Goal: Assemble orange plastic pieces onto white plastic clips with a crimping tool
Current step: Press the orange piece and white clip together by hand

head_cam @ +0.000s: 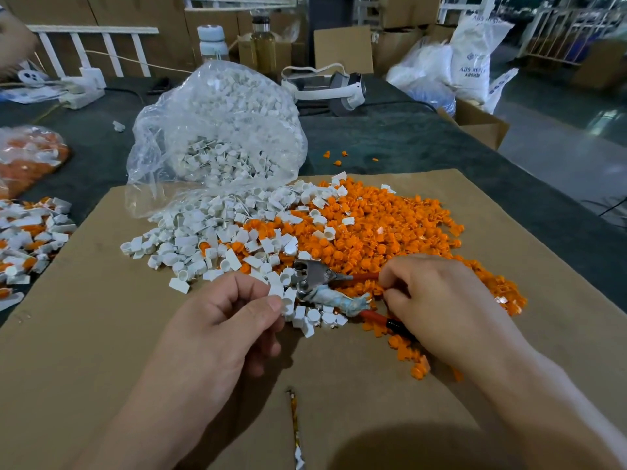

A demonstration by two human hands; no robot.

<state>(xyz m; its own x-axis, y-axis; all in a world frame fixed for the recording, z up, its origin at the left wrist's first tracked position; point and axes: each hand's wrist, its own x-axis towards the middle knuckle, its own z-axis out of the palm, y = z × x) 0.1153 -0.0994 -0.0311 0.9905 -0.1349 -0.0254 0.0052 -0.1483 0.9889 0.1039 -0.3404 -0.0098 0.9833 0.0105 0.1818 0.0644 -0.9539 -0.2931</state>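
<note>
My left hand (234, 320) pinches a white plastic clip (285, 300) between thumb and fingers, just left of the crimping tool's metal jaws (310, 278). My right hand (437, 300) grips the crimping tool (342, 296) by its red handles; one handle is wrapped in pale tape. A heap of white clips (217, 239) lies behind my left hand. A large pile of orange plastic pieces (390, 228) spreads behind and beside my right hand. Both piles rest on a brown cardboard sheet (101, 317).
An open clear bag of white clips (217, 130) stands behind the piles. At the left edge lie assembled white-and-orange parts (30, 239) and a bag of orange pieces (27, 157). Bottles (263, 42), a headset (339, 86) and cardboard boxes (475, 123) sit farther back.
</note>
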